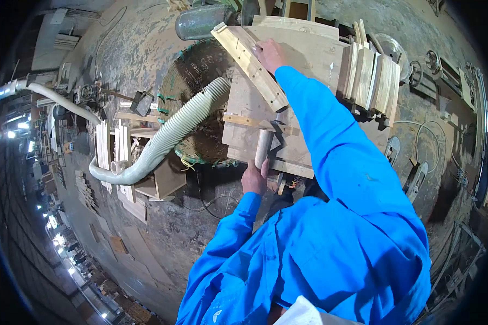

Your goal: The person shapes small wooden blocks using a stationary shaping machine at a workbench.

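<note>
My left hand (pixel 254 179) is closed around the near end of a short, pale wooden piece (pixel 263 147), with the thumb along its side. The far end of that piece meets a dark metal part (pixel 277 130) on a flat wooden worktop (pixel 314 59). A long wooden bar with screw holes (pixel 250 66) lies slantwise across the worktop. Over its far half, my right hand (pixel 270 54) has its fingers bent against the bar's edge; the fingertips are partly hidden. A narrow wooden strip (pixel 241 120) crosses the worktop beside the metal part.
A ribbed hose (pixel 184 122) runs from the worktop's left side past a woven basket (pixel 192 70). Curved wooden pieces (pixel 370 78) stand stacked at the right. A dark motor-like cylinder (pixel 203 23) is at the back. A wooden box (pixel 168 181) and cables lie on the floor.
</note>
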Action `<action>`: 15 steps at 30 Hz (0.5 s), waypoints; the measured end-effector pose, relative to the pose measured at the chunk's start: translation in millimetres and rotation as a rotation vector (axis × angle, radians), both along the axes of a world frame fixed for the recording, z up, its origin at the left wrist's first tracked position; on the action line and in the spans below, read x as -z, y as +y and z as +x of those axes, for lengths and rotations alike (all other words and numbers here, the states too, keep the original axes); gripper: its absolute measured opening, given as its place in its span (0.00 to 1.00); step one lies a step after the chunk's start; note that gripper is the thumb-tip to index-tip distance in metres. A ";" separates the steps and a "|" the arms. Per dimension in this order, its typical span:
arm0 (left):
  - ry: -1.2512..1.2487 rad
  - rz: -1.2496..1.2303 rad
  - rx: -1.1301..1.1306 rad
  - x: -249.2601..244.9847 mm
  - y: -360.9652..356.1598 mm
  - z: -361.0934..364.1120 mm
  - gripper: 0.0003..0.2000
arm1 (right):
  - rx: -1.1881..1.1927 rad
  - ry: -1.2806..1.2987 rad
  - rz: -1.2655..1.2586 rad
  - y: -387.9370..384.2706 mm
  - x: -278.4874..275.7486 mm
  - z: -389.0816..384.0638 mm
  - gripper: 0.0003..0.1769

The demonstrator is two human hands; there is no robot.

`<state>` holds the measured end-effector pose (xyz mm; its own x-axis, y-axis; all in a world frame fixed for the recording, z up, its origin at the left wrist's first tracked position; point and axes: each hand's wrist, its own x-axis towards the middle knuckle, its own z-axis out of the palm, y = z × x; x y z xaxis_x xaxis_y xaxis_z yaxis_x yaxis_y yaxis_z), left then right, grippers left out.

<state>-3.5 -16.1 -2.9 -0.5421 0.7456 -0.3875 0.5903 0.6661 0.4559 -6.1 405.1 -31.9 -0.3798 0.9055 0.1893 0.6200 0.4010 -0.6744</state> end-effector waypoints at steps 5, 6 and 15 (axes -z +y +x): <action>0.030 0.021 0.007 4.0 -3.5 1.2 0.27 | 0.018 0.043 0.044 -0.9 8.7 1.8 0.15; 0.039 0.028 0.013 5.5 -2.5 0.5 0.27 | 0.019 0.036 0.055 -1.7 6.2 2.0 0.16; 0.074 0.080 0.021 3.2 32.6 2.4 0.28 | 0.007 -0.004 0.065 35.4 -3.0 4.8 0.19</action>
